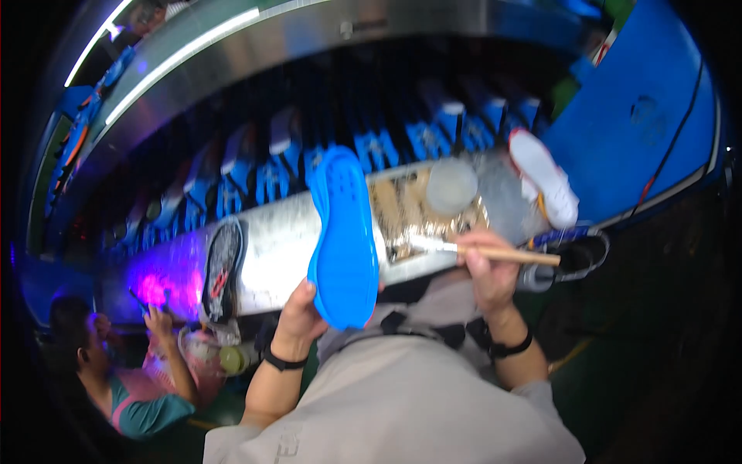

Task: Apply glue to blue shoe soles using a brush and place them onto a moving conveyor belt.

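Note:
My left hand [302,311] grips the heel end of a bright blue shoe sole [348,255], held up over the metal bench with its toe pointing away from me. Between the fingers of my right hand [492,267] is the wooden handle of a brush [514,256]. Its pale bristles reach left over a brown, glue-smeared board [396,224] on the bench. I cannot tell whether the bristles touch the board. Just beyond them a round translucent tub lid or dish [452,186] rests on the board's far part.
A black sole [223,267] lies left on the bench [270,263], and a white shoe [542,176] sits at its right end. Blue racks [376,147] line the far side. At lower left a co-worker [131,371] works under purple light. A grey cup [535,278] stands right of my hand.

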Tool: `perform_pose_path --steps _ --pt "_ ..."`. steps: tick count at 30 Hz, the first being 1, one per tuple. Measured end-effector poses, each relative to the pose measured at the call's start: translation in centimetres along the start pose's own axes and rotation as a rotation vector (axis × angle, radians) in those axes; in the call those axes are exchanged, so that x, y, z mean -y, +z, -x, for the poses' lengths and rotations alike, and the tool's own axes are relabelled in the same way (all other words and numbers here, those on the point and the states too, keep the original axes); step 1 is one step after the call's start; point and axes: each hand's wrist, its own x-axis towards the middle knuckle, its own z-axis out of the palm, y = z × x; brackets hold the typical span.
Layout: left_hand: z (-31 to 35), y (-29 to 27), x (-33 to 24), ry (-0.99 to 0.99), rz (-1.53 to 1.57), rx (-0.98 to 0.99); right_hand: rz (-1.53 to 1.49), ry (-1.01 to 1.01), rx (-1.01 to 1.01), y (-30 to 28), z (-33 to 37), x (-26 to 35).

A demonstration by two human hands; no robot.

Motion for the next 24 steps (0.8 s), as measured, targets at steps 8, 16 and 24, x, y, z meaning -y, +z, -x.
perform_pose_path --steps 8,16,24 --pt "-1.9 1.4 -1.3 -0.038 -0.221 0.088 0.103 0.028 0.173 -0.2 -0.4 2.3" --pt "-2.3 2.1 -1.2 0.002 -0.257 0.022 0.259 -0.145 0.212 0.3 -0.4 1.9" --pt "-2.1 1.6 -0.5 0.082 -0.342 0.002 0.228 -0.174 0.274 0.5 1.1 2.9"
